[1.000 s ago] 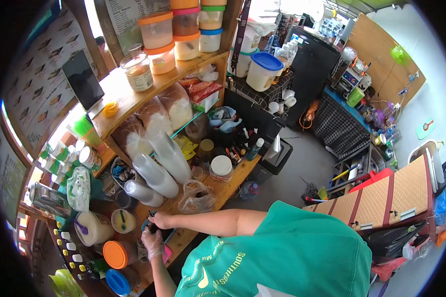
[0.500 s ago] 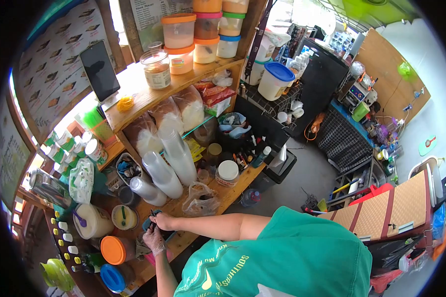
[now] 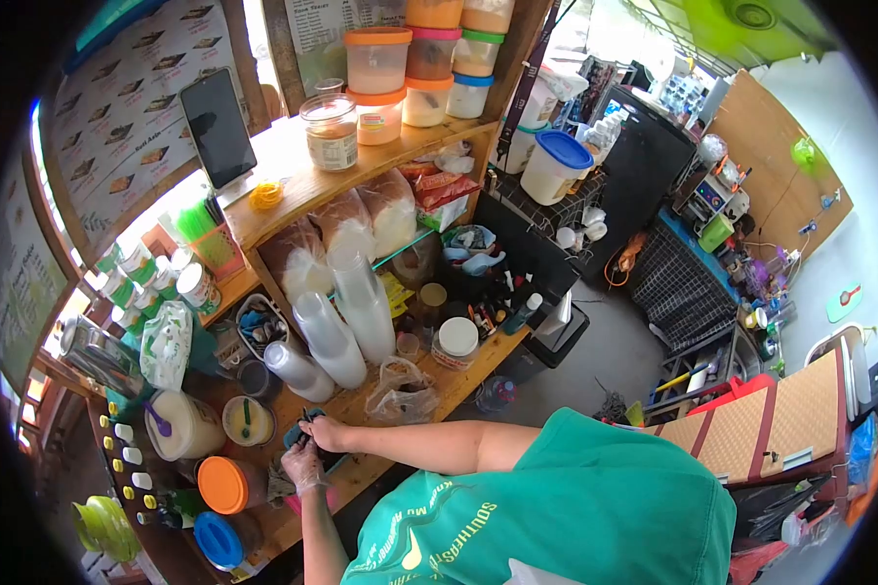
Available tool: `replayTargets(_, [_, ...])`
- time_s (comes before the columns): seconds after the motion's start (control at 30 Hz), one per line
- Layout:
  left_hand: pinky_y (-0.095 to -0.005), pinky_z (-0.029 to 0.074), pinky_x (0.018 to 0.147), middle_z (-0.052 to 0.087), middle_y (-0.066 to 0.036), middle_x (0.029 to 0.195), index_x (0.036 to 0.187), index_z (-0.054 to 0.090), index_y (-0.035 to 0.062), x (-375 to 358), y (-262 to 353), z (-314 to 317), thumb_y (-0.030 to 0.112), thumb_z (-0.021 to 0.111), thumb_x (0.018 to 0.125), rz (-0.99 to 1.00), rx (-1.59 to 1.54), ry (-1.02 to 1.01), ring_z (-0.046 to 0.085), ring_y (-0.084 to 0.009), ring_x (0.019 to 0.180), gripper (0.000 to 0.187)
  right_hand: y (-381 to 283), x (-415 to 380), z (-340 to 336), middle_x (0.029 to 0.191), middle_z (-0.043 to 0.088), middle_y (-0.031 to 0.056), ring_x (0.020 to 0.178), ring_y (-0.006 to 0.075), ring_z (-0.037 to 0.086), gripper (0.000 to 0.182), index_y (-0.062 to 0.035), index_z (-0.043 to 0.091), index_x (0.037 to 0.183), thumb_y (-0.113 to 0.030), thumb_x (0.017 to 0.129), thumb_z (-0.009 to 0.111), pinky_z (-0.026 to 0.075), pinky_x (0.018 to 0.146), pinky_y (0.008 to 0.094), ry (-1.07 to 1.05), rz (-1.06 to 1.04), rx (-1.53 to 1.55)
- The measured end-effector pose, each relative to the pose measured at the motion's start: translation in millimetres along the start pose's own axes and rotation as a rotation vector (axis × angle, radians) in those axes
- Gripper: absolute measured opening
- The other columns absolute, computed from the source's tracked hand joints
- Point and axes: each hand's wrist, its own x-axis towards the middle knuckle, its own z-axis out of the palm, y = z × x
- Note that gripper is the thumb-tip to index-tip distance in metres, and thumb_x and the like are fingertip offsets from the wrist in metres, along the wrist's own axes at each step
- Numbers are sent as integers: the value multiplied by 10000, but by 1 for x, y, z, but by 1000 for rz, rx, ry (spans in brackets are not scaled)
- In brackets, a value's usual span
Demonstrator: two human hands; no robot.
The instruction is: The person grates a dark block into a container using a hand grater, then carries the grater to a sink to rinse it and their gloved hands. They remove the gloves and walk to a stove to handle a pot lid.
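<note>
My left hand (image 3: 303, 465), in a clear plastic glove, is closed close against my right hand (image 3: 328, 433) at the near edge of the wooden counter. The fingers of my right hand are pinched around something small and dark that I cannot make out. A teal item (image 3: 294, 436) lies at my fingertips, mostly hidden by the hands. Just beyond are a tub of pale spread (image 3: 234, 429) with a green-handled utensil in it and a crumpled clear plastic bag (image 3: 400, 392). An orange-lidded jar (image 3: 224, 485) stands left of my gloved hand.
Stacked clear plastic cups (image 3: 329, 341) stand behind the hands, with a white-lidded jar (image 3: 458, 337) to their right. A blue-lidded container (image 3: 219, 539) and a large white tub (image 3: 180, 429) are at left. A phone (image 3: 217, 127) stands on the shelf (image 3: 263, 222) above bagged bread.
The camera view has shifted slightly, so the shelf and counter items sit a little to the right. Both hands stay together at the same spot, with only slight finger movement.
</note>
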Motion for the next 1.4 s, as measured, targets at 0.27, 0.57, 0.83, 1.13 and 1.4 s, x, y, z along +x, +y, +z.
replayTargets(0.27, [-284,478,627,695,-84,764,906,724,-41,18,-30,3,130,670,818,104,293,107,614,-114,693,200,-7,-16,-6,1001,639,300,1037,415,604,541,26,658,896,-426,993,377,439,866,449,27,-19,7])
replayTargets(0.57, [-419,527,754,694,-182,871,897,739,71,13,-15,4,326,633,808,135,661,89,683,-328,823,290,-3,-13,-6,906,672,262,910,369,659,561,19,657,908,-421,1017,326,478,781,473,22,-197,-95])
replayTargets(0.83, [-400,525,734,676,-196,830,874,725,55,-3,5,8,228,698,755,100,408,179,673,-349,808,212,27,1,-7,861,686,197,840,219,616,622,85,643,893,-454,1021,359,460,782,402,-61,-104,153])
replayTargets(1.13, [-394,507,737,667,-234,865,886,691,-18,-16,24,1,88,684,767,19,211,197,665,-359,844,160,-12,-26,-18,780,605,51,749,147,518,571,43,636,859,-465,1008,422,441,732,312,-98,10,332])
replayTargets(1.4, [-394,508,737,658,-250,865,887,690,-26,-15,19,-2,44,649,761,117,322,158,654,-387,865,150,5,-15,-18,785,609,59,729,154,513,585,35,637,867,-483,1008,406,441,709,318,-130,-7,299])
